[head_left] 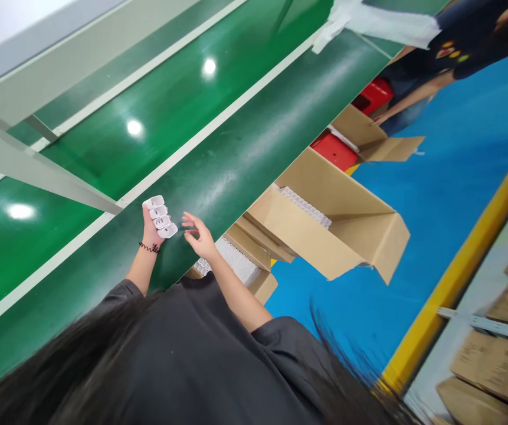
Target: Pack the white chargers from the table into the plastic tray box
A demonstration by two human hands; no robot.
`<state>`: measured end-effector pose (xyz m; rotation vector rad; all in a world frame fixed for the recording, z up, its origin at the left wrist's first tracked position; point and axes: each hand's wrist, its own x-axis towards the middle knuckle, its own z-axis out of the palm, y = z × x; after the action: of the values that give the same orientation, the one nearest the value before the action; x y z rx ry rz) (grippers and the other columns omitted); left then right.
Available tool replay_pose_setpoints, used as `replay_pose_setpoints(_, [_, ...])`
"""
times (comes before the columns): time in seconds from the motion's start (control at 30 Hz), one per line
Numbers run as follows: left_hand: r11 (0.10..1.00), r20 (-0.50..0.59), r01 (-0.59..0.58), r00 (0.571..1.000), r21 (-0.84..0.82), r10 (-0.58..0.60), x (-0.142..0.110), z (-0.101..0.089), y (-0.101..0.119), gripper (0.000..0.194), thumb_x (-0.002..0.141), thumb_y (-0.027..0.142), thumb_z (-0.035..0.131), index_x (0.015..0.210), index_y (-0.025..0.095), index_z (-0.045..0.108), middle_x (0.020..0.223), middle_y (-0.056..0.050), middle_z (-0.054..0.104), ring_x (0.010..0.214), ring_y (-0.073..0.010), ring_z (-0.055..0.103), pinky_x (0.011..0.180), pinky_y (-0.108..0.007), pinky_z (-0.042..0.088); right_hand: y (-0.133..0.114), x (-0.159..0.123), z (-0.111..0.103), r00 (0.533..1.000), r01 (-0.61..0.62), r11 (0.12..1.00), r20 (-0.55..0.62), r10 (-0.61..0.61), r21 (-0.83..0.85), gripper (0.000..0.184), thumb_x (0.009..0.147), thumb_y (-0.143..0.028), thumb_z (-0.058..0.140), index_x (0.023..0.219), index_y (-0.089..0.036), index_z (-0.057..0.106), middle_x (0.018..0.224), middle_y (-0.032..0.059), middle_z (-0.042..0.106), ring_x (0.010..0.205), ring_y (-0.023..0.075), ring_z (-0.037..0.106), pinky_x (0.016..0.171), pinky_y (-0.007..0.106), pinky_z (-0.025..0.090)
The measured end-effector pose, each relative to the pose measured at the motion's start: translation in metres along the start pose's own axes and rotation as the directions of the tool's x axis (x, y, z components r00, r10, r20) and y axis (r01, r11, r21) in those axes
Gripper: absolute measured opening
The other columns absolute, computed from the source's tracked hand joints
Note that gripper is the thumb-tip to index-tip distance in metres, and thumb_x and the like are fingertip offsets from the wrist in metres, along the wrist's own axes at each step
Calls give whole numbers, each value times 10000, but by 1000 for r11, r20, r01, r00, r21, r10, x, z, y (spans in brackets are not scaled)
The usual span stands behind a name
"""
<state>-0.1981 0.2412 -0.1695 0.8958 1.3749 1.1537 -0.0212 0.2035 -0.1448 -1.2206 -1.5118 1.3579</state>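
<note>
Long dark hair [63, 366] fringes six o'clock; if slackened, the left hand [150, 230] could drop its gripped rounded white plastic pieces [161, 221], right hand [201, 238] spread.

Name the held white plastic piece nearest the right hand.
The bottommost rounded white plastic piece in the left hand; the other three sit higher, farther away.
</note>
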Motion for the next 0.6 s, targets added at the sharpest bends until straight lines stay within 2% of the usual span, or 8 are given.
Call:
replay_pose_setpoints(0.07, [980, 30, 78, 997, -185, -74, -13, 4, 13, 860, 819, 874, 98, 971, 209, 622, 756, -53, 621, 579, -142, 549, 509, -275, 456, -25, -5, 4, 996, 83, 996, 27, -83, -11, 545, 848, -169, 505, 1385, -262, 489, 1301, 80, 582, 1096, 183, 624, 913, 360, 572])
replay_pose_setpoints(0.17, [883, 118, 222, 975, -413, -189, -33, 11, 33, 798, 828, 869, 208, 1035, 226, 635, 787, -39, 624, 554, -125, 514, 483, -265, 424, -54, -15, 4, 981, 195, 980, 27, -194, -50, 479, 897, -227, 518, 1373, -284, 494, 1326, 74, 559, 1133, 196, 610, 924, 373, 570])
replay_pose_setpoints(0.27, [809, 187, 303, 952, -503, -241, -45, 17, 46, 795, 839, 859, 217, 1091, 231, 635, 789, -34, 624, 544, -121, 512, 476, -264, 411, -74, -21, -2, 947, 322, 935, 40, -320, -148, 531, 907, -250, 547, 1418, -337, 433, 1402, 66, 496, 1254, 235, 541, 998, 428, 535])
replay_pose_setpoints(0.37, [728, 230, 389, 921, -564, -315, -48, 21, 52, 769, 863, 831, 248, 1047, 197, 642, 758, -33, 633, 549, -126, 549, 487, -259, 443, -88, -21, -10, 897, 442, 835, 146, -417, -328, 683, 894, -245, 577, 1504, -365, 293, 1495, 71, 409, 1388, 287, 408, 1124, 524, 408])
replay_pose_setpoints(0.43, [676, 248, 432, 901, -596, -357, -47, 24, 52, 709, 890, 783, 301, 1016, 173, 639, 779, -39, 660, 618, -145, 618, 560, -271, 511, -94, -18, -13, 878, 478, 752, 249, -408, -455, 778, 877, -214, 575, 1548, -334, 200, 1544, 82, 357, 1453, 314, 306, 1175, 567, 310])
replay_pose_setpoints(0.5, [658, 242, 451, 889, -602, -388, -48, 29, 50, 598, 910, 704, 405, 1018, 161, 633, 830, -46, 692, 714, -168, 669, 662, -284, 555, -95, -15, -14, 882, 470, 681, 323, -342, -562, 838, 844, -161, 566, 1569, -271, 159, 1544, 101, 370, 1480, 327, 240, 1196, 579, 243])
replay_pose_setpoints(0.6, [654, 233, 504, 857, -564, -459, -53, 38, 40, 473, 893, 594, 538, 1026, 151, 633, 874, -55, 716, 787, -183, 690, 734, -282, 564, -86, -17, -19, 911, 410, 622, 339, -237, -667, 861, 798, -132, 572, 1567, -188, 190, 1457, 127, 485, 1459, 329, 267, 1193, 562, 208])
